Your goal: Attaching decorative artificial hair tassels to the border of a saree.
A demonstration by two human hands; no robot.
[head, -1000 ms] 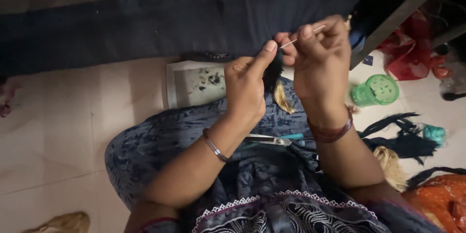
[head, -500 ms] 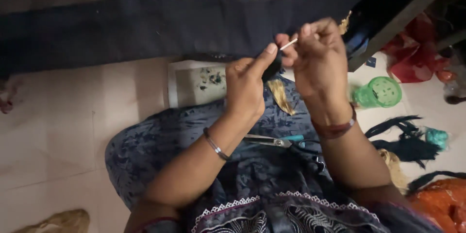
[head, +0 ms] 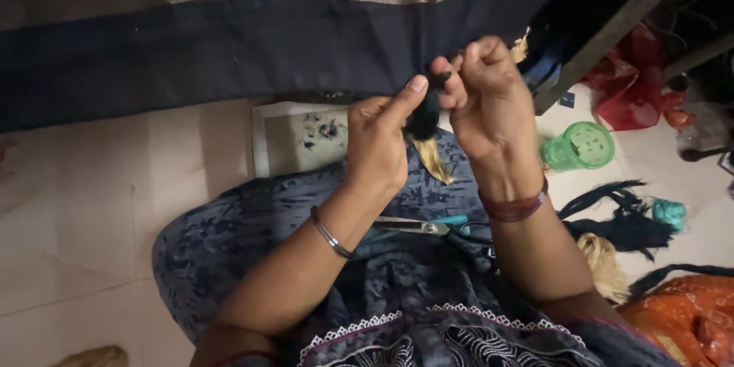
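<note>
A dark navy cloth (head: 229, 38) with a gold stripe hangs across the top of the view. At its lower edge, both hands pinch a small black and gold tassel (head: 425, 131). My left hand (head: 378, 145) grips the tassel with thumb raised against it. My right hand (head: 485, 99) is closed over the tassel's top, right against the cloth edge. A metal bangle sits on the left wrist, a brown band on the right wrist.
Scissors (head: 428, 227) with teal handles lie on my lap. A white tray (head: 294, 138) sits on the tiled floor. A green plastic cup (head: 581, 147), black threads (head: 619, 218), a teal spool (head: 670, 212), gold thread (head: 604, 264) and orange cloth (head: 680, 321) lie to the right.
A thin pale stick held in the right fingers is gone from sight. Both hands have closed tighter together around the tassel at the cloth edge.
</note>
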